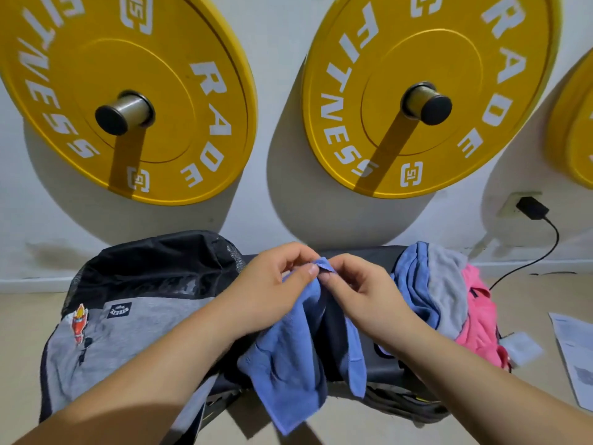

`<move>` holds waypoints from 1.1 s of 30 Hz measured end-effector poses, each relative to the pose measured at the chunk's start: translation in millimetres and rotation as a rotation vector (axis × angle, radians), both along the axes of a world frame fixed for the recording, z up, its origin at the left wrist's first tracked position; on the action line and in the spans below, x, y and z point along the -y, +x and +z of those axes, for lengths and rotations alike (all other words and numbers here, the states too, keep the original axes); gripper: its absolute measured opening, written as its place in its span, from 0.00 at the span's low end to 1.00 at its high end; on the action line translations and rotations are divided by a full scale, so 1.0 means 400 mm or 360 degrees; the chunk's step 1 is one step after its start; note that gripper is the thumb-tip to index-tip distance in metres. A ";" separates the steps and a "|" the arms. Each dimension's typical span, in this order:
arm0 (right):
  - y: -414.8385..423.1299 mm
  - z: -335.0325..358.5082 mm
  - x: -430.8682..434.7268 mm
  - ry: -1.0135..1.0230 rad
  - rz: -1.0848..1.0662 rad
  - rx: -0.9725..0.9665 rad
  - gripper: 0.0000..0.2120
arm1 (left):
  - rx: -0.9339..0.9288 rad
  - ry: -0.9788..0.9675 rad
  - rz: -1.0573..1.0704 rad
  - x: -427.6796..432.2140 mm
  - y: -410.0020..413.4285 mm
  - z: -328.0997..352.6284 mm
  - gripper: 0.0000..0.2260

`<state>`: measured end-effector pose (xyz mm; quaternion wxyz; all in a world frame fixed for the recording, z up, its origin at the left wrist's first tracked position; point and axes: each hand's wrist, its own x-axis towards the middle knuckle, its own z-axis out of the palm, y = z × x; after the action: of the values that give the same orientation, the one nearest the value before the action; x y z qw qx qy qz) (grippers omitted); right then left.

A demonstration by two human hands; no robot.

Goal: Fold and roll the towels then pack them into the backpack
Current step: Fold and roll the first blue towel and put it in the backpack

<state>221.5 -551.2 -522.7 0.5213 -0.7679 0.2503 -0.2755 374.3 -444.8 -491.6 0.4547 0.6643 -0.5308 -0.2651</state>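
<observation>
A blue towel (288,358) hangs from my two hands over a dark bench (353,255). My left hand (272,290) pinches its top corner between thumb and fingers. My right hand (356,290) pinches the same corner right beside it. The towel's lower edges dangle loose below the bench. A grey and black backpack (134,309) lies on the left end of the bench, touching my left forearm. A heap of unfolded towels sits on the right end: blue (414,284), grey (449,284) and pink (481,319).
Two large yellow weight plates (192,91) (481,91) hang on the white wall behind the bench, with a third at the right edge. A black plug and cable (532,208) run down the wall at right. Papers (574,351) lie on the beige floor at right.
</observation>
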 end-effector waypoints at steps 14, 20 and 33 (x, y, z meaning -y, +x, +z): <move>-0.108 -0.044 0.130 -0.0317 -0.0394 -0.0488 0.09 | 0.0574 0.0490 0.0235 -0.068 0.162 -0.054 0.07; -0.116 -0.042 0.132 -0.0180 -0.0610 -0.0325 0.11 | 0.0710 0.0782 0.0022 -0.090 0.163 -0.061 0.07; -0.061 -0.005 0.047 -0.0239 -0.0478 -0.0344 0.06 | 0.0708 0.0153 -0.0114 -0.034 0.025 -0.041 0.05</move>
<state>197.1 -570.1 -524.6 0.3856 -0.7839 0.3952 -0.2839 384.5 -431.1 -507.9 0.2847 0.7080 -0.6279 -0.1529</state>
